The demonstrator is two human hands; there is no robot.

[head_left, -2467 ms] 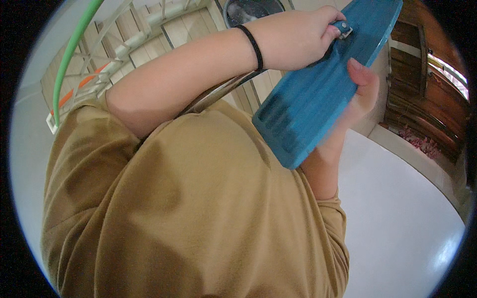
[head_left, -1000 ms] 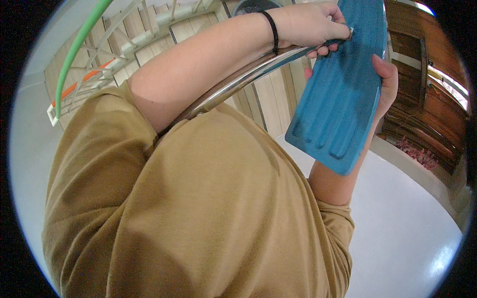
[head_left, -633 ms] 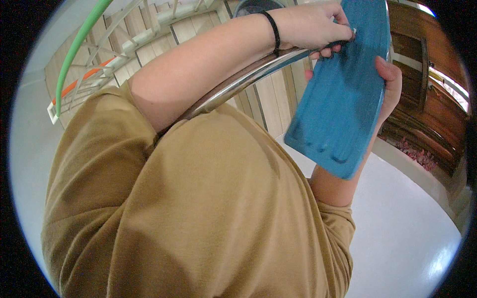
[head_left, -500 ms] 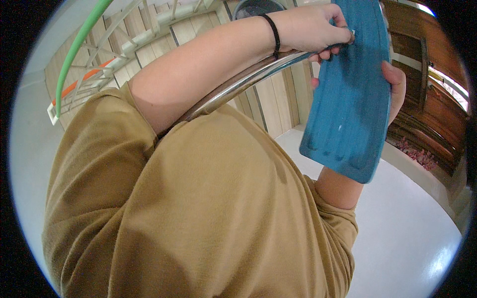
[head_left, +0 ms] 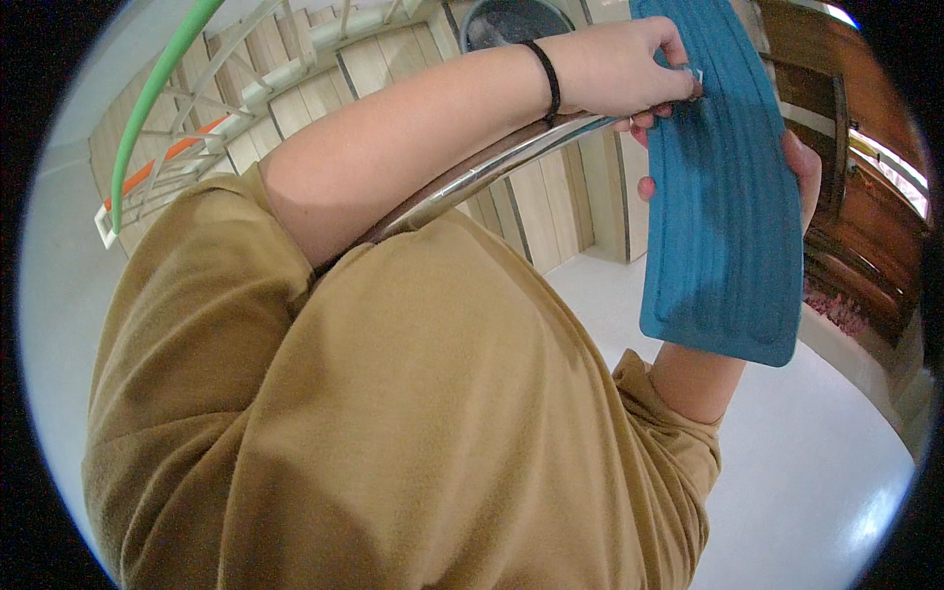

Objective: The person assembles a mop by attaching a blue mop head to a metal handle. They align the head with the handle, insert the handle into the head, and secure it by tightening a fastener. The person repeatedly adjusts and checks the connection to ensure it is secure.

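A long, blue, ribbed flat mop head (head_left: pixel 723 221) is held up on the right, its narrow end tilted toward me. A shiny metal pole (head_left: pixel 472 179) runs beneath my left forearm toward the head's left edge. My left hand (head_left: pixel 634 69), a black band at its wrist, is closed in a pinch at that edge, beside a small white bit (head_left: pixel 698 79). Supporting the head from behind is my right hand (head_left: pixel 801 172); its thumb shows along the right edge and fingertips show at the left edge. The rest of that hand is hidden behind the mop head.
A grey bucket (head_left: pixel 511 22) stands at the top, beyond my left wrist. White racks with green (head_left: pixel 126 138) and orange (head_left: pixel 177 149) bars are at the upper left. Brown wooden furniture (head_left: pixel 885 59) and something pink (head_left: pixel 836 313) lie to the right, above the glossy pale floor (head_left: pixel 796 472).
The mop head's near end has swung to the right and its face has turned slightly. My right hand and forearm have shifted right with it. My left hand keeps its pinch.
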